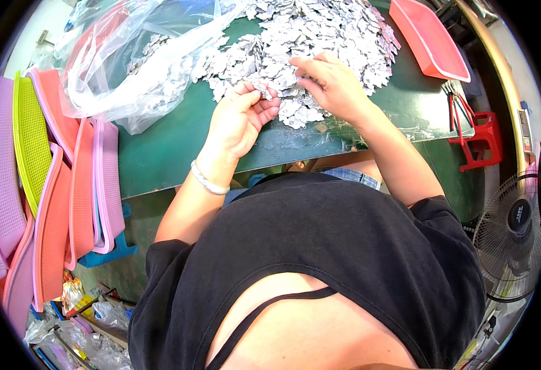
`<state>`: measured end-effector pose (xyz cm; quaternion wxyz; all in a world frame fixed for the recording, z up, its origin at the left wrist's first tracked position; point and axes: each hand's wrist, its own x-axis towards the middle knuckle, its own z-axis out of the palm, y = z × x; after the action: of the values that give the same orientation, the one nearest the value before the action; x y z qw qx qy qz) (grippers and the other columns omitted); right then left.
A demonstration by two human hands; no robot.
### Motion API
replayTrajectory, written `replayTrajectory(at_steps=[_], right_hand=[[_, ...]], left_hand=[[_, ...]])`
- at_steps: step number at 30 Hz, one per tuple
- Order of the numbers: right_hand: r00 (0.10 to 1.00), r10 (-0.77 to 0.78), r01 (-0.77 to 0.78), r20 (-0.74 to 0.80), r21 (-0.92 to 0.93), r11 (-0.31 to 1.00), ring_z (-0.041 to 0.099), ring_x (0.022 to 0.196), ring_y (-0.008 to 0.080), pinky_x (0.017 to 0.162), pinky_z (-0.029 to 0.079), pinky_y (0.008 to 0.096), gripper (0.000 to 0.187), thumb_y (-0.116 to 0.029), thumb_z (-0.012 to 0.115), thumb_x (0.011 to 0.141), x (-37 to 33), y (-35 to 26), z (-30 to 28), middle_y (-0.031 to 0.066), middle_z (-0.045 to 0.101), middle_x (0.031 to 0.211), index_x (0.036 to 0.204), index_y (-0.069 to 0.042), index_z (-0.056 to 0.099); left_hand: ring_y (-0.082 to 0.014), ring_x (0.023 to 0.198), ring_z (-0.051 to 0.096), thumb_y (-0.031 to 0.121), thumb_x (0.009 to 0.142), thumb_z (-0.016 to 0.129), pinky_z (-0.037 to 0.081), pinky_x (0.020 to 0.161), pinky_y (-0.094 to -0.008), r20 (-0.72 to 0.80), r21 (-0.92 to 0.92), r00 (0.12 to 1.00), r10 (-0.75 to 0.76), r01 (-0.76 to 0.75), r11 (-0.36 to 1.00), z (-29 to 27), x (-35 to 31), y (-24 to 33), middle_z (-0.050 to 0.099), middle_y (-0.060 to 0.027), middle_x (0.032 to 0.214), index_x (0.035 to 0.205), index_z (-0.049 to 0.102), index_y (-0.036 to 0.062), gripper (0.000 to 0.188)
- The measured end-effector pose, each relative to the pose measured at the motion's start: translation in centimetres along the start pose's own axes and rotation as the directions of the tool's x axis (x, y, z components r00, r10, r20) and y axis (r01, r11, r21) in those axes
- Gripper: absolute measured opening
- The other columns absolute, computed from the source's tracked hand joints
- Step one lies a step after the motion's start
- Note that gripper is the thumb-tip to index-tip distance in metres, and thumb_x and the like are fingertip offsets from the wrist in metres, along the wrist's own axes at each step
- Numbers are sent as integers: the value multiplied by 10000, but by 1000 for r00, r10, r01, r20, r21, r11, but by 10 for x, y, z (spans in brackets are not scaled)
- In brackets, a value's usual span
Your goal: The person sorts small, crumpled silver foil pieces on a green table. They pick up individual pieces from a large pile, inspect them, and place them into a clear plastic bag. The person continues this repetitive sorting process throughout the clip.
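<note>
Small flat silvery-white pieces with irregular outlines lie in a large loose pile (319,31) on the green table. My left hand (241,117), palm turned up and fingers curled, holds a few of these pieces (262,91) between thumb and fingers at the pile's near edge. Just right of it, my right hand (335,83) hovers over the pile, its thumb and forefinger bent but apart. No piece shows clearly between those fingertips.
A clear plastic bag (141,80) with more pieces lies on the table's left. Purple, orange and green perforated baskets (54,185) lean stacked beside it. At right are a pink basket (430,40), red-handled tools (458,108), a red stool (483,142) and a fan (514,228).
</note>
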<state>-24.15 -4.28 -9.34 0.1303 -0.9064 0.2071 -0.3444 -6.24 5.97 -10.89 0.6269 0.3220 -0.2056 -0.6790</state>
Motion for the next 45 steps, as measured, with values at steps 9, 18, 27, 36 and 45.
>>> replayTrajectory(at_steps=[9, 18, 27, 36, 45], right_hand=[[858, 468, -493, 212, 594, 635, 543, 675, 57, 624, 446, 197, 326, -62, 590, 792, 7, -2, -6, 17, 622, 774, 1111, -20, 536], [801, 509, -550, 314, 723, 419, 521, 617, 64, 586, 428, 190, 369, -76, 612, 775, 7, -11, -12, 35, 608, 744, 1113, 35, 515], [794, 496, -552, 350, 758, 347, 516, 607, 64, 579, 418, 183, 388, -74, 618, 770, 9, -15, -11, 24, 593, 718, 1124, 31, 501], [823, 470, -531, 320, 727, 435, 539, 658, 76, 612, 446, 211, 334, -25, 524, 812, 14, -27, -12, 61, 613, 868, 1141, 18, 490], [990, 45, -29, 130, -123, 992, 527, 812, 259, 733, 429, 342, 413, -29, 564, 726, 3, -3, -15, 81, 592, 821, 1133, -70, 507]], left_hand=[[-271, 868, 567, 238, 893, 410, 470, 812, -367, 99, -320, 985, -139, 164, 933, 0, 2, 1, 557, -159, 926, 1057, 461, -47, 332], [-359, 1020, 504, 448, 910, 292, 388, 924, -450, 100, -352, 988, -121, 149, 924, 13, -1, 4, 503, -246, 1076, 1110, 420, -98, 595], [-357, 1079, 469, 455, 915, 259, 348, 959, -464, 154, -390, 981, -117, 169, 905, 13, -1, 2, 475, -246, 1134, 1169, 380, -99, 621], [-361, 1050, 482, 406, 925, 272, 360, 954, -460, 78, -395, 988, -133, 153, 906, 23, -5, 3, 494, -226, 1098, 1105, 422, -59, 521], [-334, 999, 511, 227, 901, 394, 421, 902, -413, 72, -358, 991, -116, 134, 924, -2, -2, -2, 506, -234, 1051, 1090, 418, -74, 356]])
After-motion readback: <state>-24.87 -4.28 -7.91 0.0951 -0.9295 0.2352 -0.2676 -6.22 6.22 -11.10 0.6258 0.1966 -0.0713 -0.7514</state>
